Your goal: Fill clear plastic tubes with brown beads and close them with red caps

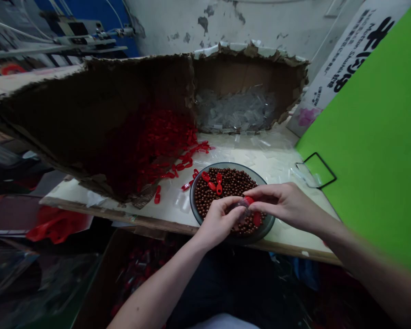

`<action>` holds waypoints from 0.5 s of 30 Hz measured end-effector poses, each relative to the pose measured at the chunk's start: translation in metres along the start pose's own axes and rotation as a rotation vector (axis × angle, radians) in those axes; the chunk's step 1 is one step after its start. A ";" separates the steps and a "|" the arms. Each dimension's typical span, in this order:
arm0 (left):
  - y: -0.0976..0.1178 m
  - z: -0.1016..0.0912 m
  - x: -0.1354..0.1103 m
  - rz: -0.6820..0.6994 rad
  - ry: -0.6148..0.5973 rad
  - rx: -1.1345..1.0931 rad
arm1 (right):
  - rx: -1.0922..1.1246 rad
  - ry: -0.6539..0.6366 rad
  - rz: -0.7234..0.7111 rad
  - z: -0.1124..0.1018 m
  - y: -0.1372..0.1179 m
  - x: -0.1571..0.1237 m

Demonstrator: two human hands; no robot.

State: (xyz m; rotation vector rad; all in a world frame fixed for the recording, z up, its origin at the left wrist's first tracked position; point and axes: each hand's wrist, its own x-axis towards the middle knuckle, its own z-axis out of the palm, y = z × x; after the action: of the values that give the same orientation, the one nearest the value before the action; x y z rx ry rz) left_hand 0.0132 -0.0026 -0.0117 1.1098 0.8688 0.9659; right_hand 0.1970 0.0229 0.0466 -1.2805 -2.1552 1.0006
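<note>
Over a round grey bowl (193,208) full of small brown beads (234,180), both hands meet at one small item. My left hand (222,218) pinches a clear plastic tube (239,205) between thumb and fingers. At the tube's end, my right hand (277,199) has its thumb and fingertips closed on a red plastic cap (248,200). Fingers partly hide both pieces. On the beads lie loose red caps (219,183), and another red piece (256,219) sits below my right fingers.
Behind the bowl, a torn cardboard box (192,77) holds a heap of red caps (157,141) on the left and clear tubes (233,109) on the right. A green panel (373,151) stands at the right. Below the table edge, a box (137,269) contains red and clear pieces.
</note>
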 end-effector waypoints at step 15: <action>-0.004 0.001 0.014 -0.073 0.004 -0.447 | 0.378 0.547 -0.113 0.047 0.040 -0.015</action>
State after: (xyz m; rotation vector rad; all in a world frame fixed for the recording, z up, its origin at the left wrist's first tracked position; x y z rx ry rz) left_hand 0.0192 0.0098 -0.0162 0.6901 0.6484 1.0383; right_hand 0.1949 0.0055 -0.0144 -1.0778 -1.5214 0.8368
